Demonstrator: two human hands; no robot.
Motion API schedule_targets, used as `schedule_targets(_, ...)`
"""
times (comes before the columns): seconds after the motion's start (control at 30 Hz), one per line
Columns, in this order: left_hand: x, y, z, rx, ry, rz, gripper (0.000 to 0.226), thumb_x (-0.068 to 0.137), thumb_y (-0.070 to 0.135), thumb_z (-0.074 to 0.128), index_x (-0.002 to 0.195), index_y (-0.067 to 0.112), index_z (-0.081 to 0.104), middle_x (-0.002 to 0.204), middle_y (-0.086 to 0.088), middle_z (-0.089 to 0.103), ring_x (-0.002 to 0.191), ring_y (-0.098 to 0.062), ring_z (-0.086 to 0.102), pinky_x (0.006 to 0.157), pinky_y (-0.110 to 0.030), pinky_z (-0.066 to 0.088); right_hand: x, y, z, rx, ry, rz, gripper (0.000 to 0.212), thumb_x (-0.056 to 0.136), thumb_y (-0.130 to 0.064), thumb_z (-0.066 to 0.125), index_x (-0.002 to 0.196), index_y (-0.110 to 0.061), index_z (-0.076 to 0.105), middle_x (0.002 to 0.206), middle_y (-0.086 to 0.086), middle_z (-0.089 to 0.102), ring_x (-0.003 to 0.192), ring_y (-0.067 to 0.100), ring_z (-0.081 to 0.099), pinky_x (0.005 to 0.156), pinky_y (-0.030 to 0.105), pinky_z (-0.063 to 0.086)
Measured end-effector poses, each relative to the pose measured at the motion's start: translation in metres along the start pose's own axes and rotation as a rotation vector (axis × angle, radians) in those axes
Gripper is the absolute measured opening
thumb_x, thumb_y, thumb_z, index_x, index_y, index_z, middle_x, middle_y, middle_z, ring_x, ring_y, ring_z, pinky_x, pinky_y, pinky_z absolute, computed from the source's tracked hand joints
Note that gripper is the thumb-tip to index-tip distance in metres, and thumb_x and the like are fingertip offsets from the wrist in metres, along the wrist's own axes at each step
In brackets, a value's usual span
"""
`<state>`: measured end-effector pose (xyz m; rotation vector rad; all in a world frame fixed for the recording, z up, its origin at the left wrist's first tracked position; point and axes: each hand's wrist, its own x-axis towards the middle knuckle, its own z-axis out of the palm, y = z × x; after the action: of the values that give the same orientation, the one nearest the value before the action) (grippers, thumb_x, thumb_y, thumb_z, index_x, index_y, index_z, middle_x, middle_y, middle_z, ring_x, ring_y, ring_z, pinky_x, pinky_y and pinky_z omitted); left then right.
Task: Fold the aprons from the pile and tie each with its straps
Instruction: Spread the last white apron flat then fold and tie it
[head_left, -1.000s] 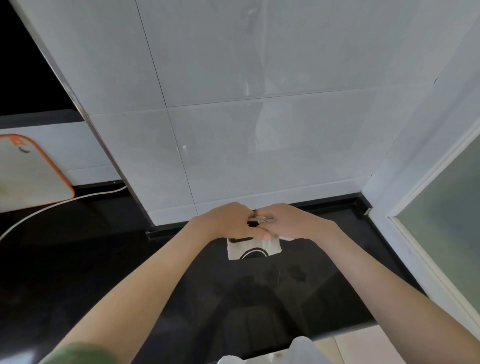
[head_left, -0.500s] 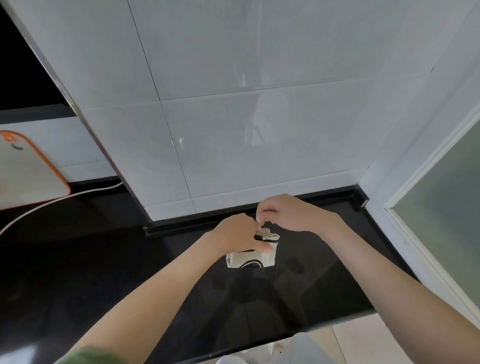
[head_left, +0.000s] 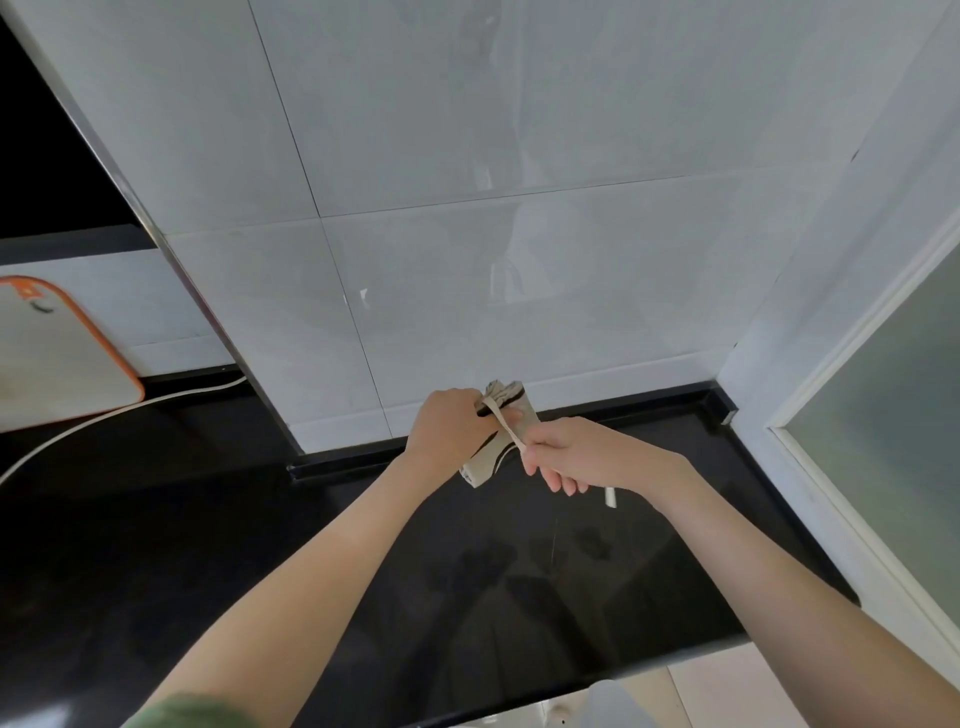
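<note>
Both forearms reach forward over the black countertop (head_left: 260, 545), hands raised above it near the tiled wall (head_left: 467, 286). The left hand (head_left: 449, 423) grips the folded apron bundle (head_left: 493, 452), held clear of the counter. The right hand (head_left: 576, 457), just beside it, has its fingers curled round a beige strap (head_left: 506, 426) running taut up to the bundle.

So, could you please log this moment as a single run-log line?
step: tying folded apron | left hand: grips apron | right hand: pinches strap, drawn taut | knot: cannot tell
</note>
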<state>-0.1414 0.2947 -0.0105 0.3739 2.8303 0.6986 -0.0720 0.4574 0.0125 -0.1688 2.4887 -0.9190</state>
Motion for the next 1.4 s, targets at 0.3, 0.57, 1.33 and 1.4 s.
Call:
schedule_targets(0.3, -0.005, 0.008, -0.014, 0.125, 0.051, 0.016, 0.029, 0.093, 0.026, 0.048, 0.066, 0.016, 0.04, 0.063, 0.002, 0.046, 0.067, -0.021, 0.049, 0.048, -0.023, 0.031, 0.01, -0.002, 0.008, 0.18, 0.244, -0.047, 0.013, 0.09, -0.035, 0.063, 0.101, -0.028, 0.061, 0.087, -0.016, 0.063, 0.078, -0.005, 0.059, 0.068, 0.01, 0.04)
schedule_targets(0.57, -0.005, 0.009, -0.01, 0.147, 0.048, 0.035, 0.023, 0.092, 0.026, 0.049, 0.074, 0.014, 0.044, 0.065, 0.002, 0.045, 0.067, -0.019, 0.049, 0.047, -0.022, 0.031, 0.013, -0.014, 0.01, 0.282, 0.448, -0.06, 0.012, 0.093, -0.03, 0.061, 0.1, -0.02, 0.059, 0.09, -0.009, 0.066, 0.08, 0.0, 0.058, 0.065, 0.013, 0.038)
schedule_targets(1.33, -0.007, 0.004, 0.0, 0.315, -0.064, 0.156, 0.051, 0.088, 0.061, 0.045, 0.065, 0.016, 0.037, 0.064, 0.002, 0.044, 0.059, -0.016, 0.044, 0.048, -0.024, 0.029, 0.009, -0.017, -0.006, 0.143, 0.356, -0.041, 0.012, 0.096, -0.013, 0.05, 0.085, -0.015, 0.054, 0.081, -0.006, 0.059, 0.072, 0.009, 0.05, 0.061, 0.02, 0.035)
schedule_targets(1.4, -0.009, 0.008, 0.001, 0.344, -0.072, 0.202, 0.054, 0.087, 0.065, 0.043, 0.07, 0.013, 0.045, 0.065, 0.002, 0.043, 0.057, -0.013, 0.042, 0.049, -0.024, 0.029, 0.01, -0.019, -0.009, 0.163, 0.336, -0.041, 0.013, 0.098, -0.014, 0.043, 0.089, -0.017, 0.052, 0.073, -0.007, 0.061, 0.067, 0.007, 0.051, 0.06, 0.021, 0.036)
